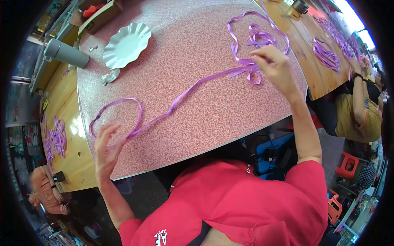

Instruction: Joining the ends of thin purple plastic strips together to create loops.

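A long purple ribbon (185, 94) runs slantwise across the pink speckled table (197, 123). At its left end it bends into a loop. My left hand (107, 151) is beside this loop, with curved fingers and thumb held apart, and the ribbon passes close to the thumb. My right hand (276, 67) is at the ribbon's other end, thumb and forefinger pinched together on it; the exact grip is partly hidden by the fingers. More purple ribbon (262, 36) curls in loose loops just beyond the right hand and runs off the table's far right edge.
A white scalloped dish (127, 45), a grey tumbler (67, 53) and a cardboard box (98, 17) stand at the far left. Wooden tables on both sides carry purple ribbon bundles (55, 137), (326, 54). People sit at the left and right, and a red stool (347, 165) stands at right.
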The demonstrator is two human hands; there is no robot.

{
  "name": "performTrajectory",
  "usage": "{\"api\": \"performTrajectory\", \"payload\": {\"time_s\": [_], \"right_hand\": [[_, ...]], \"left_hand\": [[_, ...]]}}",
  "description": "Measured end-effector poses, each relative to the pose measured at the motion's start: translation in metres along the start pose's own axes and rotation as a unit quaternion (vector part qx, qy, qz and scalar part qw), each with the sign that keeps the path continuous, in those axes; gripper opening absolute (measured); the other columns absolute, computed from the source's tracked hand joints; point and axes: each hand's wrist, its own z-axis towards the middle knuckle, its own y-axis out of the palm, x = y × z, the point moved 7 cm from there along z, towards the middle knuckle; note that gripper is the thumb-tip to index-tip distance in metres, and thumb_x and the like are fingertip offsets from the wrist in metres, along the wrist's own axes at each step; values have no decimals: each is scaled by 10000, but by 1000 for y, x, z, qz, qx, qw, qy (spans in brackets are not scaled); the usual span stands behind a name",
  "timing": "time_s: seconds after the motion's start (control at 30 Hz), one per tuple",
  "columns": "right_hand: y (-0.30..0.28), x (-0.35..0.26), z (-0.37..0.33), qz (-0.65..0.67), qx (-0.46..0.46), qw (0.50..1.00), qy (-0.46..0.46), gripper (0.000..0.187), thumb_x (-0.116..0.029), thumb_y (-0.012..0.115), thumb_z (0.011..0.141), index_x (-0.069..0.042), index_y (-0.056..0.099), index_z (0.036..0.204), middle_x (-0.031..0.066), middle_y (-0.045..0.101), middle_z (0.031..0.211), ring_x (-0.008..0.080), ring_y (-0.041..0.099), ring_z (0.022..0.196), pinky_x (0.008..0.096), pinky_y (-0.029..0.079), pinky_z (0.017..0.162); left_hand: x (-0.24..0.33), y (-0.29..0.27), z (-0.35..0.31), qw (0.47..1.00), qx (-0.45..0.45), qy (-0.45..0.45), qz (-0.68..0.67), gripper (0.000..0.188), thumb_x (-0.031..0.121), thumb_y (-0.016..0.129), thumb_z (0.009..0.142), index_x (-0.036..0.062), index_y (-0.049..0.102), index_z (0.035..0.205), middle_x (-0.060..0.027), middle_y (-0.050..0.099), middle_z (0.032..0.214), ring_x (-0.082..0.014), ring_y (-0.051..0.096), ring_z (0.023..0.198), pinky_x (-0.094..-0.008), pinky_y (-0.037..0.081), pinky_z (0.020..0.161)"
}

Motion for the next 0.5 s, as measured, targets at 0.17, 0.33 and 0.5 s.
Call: {"api": "performTrajectory", "payload": {"time_s": [0.17, 0.33, 0.5], "right_hand": [[-13, 31, -18, -36, 8, 997, 67, 110, -76, 686, 883, 2, 690, 959, 33, 649, 846, 93, 581, 734, 238, 456, 648], [21, -6, -22, -16, -34, 999, 13, 110, -77, 687, 879, -4, 692, 961, 51, 640, 842, 104, 573, 700, 250, 447, 622], [67, -76, -23, 3, -85, 985, -152, 153, -51, 712, 829, -21, 699, 979, 101, 653, 956, 237, 642, 874, 348, 511, 772]], "left_hand": [[-4, -2, 13, 995, 90, -46, -6, 238, 69, 634, 905, 18, 632, 1138, -70, 610, 1106, -170, 567, 964, -291, 432, 841], [56, 63, 46, 994, -8, 111, -17, 149, 122, 676, 856, 37, 644, 974, -117, 621, 934, -266, 584, 922, -369, 435, 817], [79, 97, 58, 977, 9, 167, 130, 139, 144, 682, 841, 65, 613, 933, -109, 595, 882, -311, 567, 887, -424, 406, 825]]}}
